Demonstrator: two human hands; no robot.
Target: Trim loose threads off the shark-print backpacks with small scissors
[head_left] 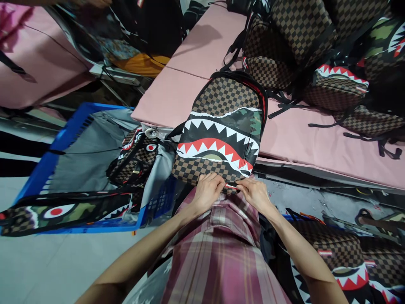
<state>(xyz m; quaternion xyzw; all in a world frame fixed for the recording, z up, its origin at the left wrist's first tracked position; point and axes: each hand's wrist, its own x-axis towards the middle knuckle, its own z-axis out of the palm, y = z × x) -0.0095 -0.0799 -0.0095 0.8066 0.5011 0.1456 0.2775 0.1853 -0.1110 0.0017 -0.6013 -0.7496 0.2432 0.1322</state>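
Observation:
A brown-and-black checkered backpack (229, 97) with a printed shark mouth lies before me, its lower end overhanging the edge of the pink table toward my lap. At its bottom edge, my left hand (209, 190) has its fingers closed on the checkered material. My right hand (253, 193) pinches the same edge a little to the right. Between the two hands shows a small red-and-white label (232, 186). The fingertips are partly hidden in the folds of the backpack.
More checkered backpacks (300, 33) are heaped on the pink table (190, 80) at the upper right. To the left, a blue crate (60, 147) with grey lining holds shark-print bag pieces. Other checkered bags (329, 240) sit low on the right. Another person's hand (91, 3) shows at the top left.

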